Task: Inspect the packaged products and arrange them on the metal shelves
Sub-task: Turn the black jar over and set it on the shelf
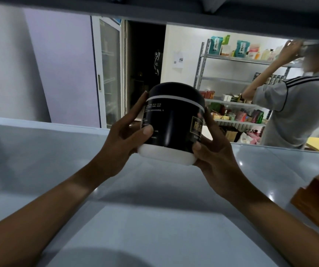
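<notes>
Bare shelf [154, 218] in foreground, grey and glossy. Orange boxes [316, 201] at its right edge. Above mid-shelf, clear of the surface: black tub [172, 120] with white base, tilted, gold label facing right. Left hand [124, 137] clamped on tub's left side, thumb across the front; right hand [210, 149] clamped on its right side and base. Beyond: glass-door cabinet [108, 74], dark doorway [145, 70]. Far right: stocked rack [231, 79]; second person [293, 110] in grey shirt reaching to its top level.

Black white-based tub [172, 120] tilted above metal shelf [58, 160].
</notes>
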